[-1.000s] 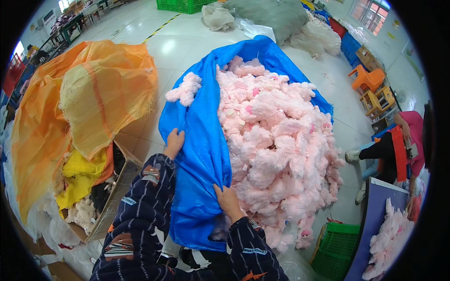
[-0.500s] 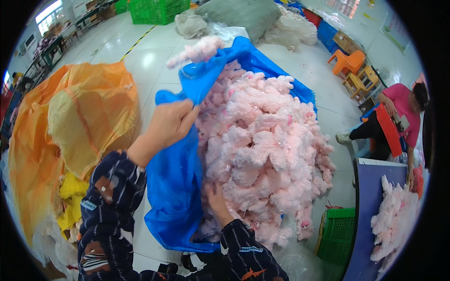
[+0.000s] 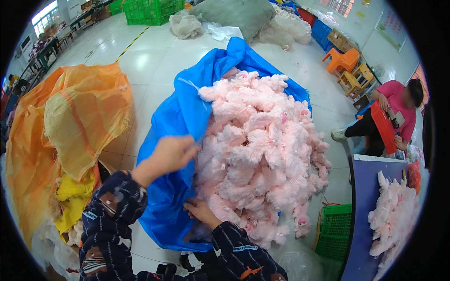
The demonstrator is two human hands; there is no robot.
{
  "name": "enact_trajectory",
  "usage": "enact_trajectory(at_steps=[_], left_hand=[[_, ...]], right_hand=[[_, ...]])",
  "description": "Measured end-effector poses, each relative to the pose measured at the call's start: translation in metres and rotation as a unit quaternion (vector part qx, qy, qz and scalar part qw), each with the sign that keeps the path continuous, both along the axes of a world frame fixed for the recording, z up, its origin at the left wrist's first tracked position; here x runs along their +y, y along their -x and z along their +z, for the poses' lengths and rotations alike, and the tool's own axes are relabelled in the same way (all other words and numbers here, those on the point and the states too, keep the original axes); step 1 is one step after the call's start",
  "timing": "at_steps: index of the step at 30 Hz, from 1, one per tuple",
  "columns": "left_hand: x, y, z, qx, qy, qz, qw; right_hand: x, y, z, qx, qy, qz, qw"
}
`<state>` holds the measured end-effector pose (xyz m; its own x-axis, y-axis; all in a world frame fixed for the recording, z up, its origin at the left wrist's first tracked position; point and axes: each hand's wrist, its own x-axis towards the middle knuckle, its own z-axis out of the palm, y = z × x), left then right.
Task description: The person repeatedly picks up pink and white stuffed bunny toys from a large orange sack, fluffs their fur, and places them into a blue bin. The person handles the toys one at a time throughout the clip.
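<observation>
A heap of fluffy pale-pink plush toys fills and spills out of a large blue sack. My left hand, smeared by motion, is over the sack's left side, next to the heap; its fingers are too blurred to show a grip. Lower down, my right hand is at the near left edge of the heap, its fingers bent round a fold of the blue sack. A pale tie strip lies across the sack's upper part.
An orange woven sack stands at left, with yellow cloth below. To the right are a green crate and a blue-topped table bearing more pink plush. A seated person holds a red tray. A grey-green bundle lies behind.
My left hand has come down, and the raised flap of blue sack, with a pink plush toy on it, has dropped against the heap. My right hand has shifted left onto the sack.
</observation>
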<state>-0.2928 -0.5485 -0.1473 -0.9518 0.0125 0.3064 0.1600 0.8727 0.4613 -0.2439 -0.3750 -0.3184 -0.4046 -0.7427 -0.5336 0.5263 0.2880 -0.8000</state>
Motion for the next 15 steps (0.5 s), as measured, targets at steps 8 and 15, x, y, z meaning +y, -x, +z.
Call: enact_trajectory(at_steps=[8,15], left_hand=[[-0.181,-0.045,0.055,0.198,0.051,0.400,0.894],[-0.185,-0.076,-0.004,0.135,0.224,0.178,0.949]], right_hand=[[0.047,-0.007,-0.002,-0.011,0.008,-0.015,1.000],[0.173,-0.053,-0.023,0.179,-0.059,-0.029,0.982]])
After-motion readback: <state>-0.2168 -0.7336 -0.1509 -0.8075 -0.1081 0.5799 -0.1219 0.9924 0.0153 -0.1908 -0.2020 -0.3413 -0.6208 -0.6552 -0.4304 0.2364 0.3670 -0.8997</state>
